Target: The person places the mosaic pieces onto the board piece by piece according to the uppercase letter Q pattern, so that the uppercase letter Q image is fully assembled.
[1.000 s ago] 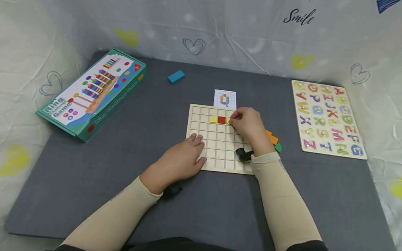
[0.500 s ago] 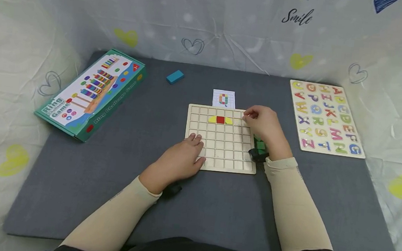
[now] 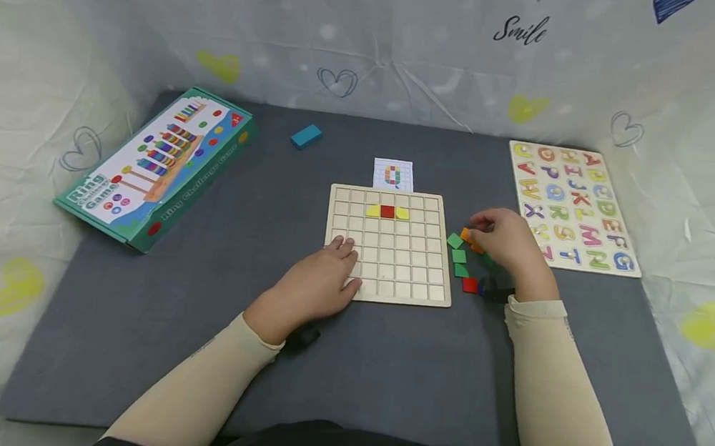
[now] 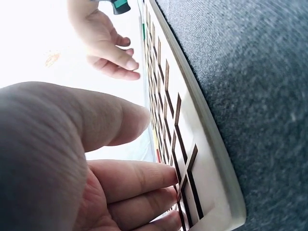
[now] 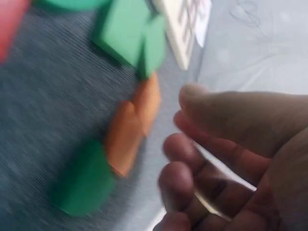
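My left hand (image 3: 309,286) lies with extended fingers on the left front part of a wooden grid board (image 3: 404,258). In the board's second row from the back, a red square tile (image 3: 387,211) sits between two yellow tiles (image 3: 402,214) with a curved side. My right hand (image 3: 510,245) hovers right of the board, over loose tiles. Its fingers are loosely bent, with nothing between them in the right wrist view. Below the fingertips lie two orange tiles (image 5: 124,139), a rounded green tile (image 5: 84,180) and other green tiles (image 5: 122,31). A loose red tile (image 3: 469,285) lies nearer the front.
Behind the board lies a small pattern card (image 3: 393,175). A blue block (image 3: 306,136) is at the back, and a green game box (image 3: 156,168) is at the left. An alphabet board (image 3: 569,207) lies right of my right hand. A printed curtain (image 3: 374,45) surrounds the grey table.
My right hand has left the right-hand yellow tile on the board and moved right to the loose tiles, uncovering several of them. My left hand stays on the board. The head view has shifted slightly.
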The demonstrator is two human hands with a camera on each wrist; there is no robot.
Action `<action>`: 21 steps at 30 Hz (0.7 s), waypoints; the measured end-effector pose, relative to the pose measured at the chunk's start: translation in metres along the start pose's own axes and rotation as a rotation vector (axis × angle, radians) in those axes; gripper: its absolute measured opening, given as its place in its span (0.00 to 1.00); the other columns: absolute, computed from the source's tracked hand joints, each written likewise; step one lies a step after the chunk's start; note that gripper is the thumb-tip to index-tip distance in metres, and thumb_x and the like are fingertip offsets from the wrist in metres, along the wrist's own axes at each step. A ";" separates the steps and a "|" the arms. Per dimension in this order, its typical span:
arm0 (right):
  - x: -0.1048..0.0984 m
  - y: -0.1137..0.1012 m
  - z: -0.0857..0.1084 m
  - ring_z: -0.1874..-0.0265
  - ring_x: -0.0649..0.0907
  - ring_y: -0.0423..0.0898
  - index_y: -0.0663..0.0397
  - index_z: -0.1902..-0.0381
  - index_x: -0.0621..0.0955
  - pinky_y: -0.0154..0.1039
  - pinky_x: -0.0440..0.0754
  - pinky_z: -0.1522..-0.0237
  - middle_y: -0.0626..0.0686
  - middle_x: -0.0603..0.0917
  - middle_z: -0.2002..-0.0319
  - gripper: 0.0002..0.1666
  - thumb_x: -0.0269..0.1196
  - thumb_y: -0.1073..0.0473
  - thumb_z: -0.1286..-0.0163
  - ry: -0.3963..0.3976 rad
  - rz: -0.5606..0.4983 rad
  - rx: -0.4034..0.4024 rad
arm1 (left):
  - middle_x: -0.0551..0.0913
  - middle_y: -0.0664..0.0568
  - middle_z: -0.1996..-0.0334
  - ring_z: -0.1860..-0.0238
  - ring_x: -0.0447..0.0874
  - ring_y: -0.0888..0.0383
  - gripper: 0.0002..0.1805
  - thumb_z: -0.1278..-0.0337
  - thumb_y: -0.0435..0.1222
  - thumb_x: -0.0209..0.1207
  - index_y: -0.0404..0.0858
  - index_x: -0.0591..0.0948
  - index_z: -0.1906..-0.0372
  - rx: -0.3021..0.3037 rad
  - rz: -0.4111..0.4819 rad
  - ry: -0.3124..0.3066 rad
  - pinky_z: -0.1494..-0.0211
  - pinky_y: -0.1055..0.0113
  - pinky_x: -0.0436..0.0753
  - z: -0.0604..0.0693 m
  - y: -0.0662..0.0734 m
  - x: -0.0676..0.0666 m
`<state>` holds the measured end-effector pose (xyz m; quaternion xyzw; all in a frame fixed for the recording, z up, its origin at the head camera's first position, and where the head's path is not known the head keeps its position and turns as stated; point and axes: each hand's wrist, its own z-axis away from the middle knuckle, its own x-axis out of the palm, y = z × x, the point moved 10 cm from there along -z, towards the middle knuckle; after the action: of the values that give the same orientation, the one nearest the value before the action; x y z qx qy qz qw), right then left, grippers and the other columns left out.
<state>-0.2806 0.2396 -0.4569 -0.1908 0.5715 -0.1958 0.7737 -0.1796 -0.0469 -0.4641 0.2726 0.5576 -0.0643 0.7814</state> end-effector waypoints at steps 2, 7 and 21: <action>0.006 0.000 -0.001 0.46 0.81 0.61 0.62 0.35 0.85 0.59 0.83 0.46 0.66 0.83 0.42 0.22 0.65 0.54 0.19 -0.007 0.015 -0.003 | 0.67 0.36 0.17 0.13 0.59 0.40 0.33 0.16 0.46 0.57 0.27 0.73 0.22 0.001 -0.003 0.004 0.12 0.49 0.65 0.000 -0.001 0.000; 0.010 -0.004 0.001 0.41 0.80 0.63 0.63 0.35 0.85 0.64 0.80 0.38 0.68 0.82 0.40 0.24 0.67 0.54 0.21 0.005 0.043 -0.036 | 0.67 0.36 0.17 0.13 0.59 0.40 0.33 0.17 0.46 0.57 0.27 0.73 0.22 0.000 0.004 0.004 0.12 0.49 0.65 0.000 -0.001 0.001; 0.022 -0.017 0.003 0.51 0.80 0.62 0.65 0.48 0.89 0.60 0.82 0.44 0.65 0.80 0.46 0.16 0.71 0.56 0.24 0.022 0.073 -0.098 | 0.66 0.37 0.17 0.13 0.58 0.40 0.32 0.16 0.45 0.57 0.28 0.72 0.21 -0.001 0.016 0.004 0.12 0.49 0.65 0.001 -0.001 0.000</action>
<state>-0.2730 0.2143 -0.4650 -0.2053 0.5955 -0.1412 0.7637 -0.1795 -0.0481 -0.4649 0.2768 0.5570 -0.0571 0.7809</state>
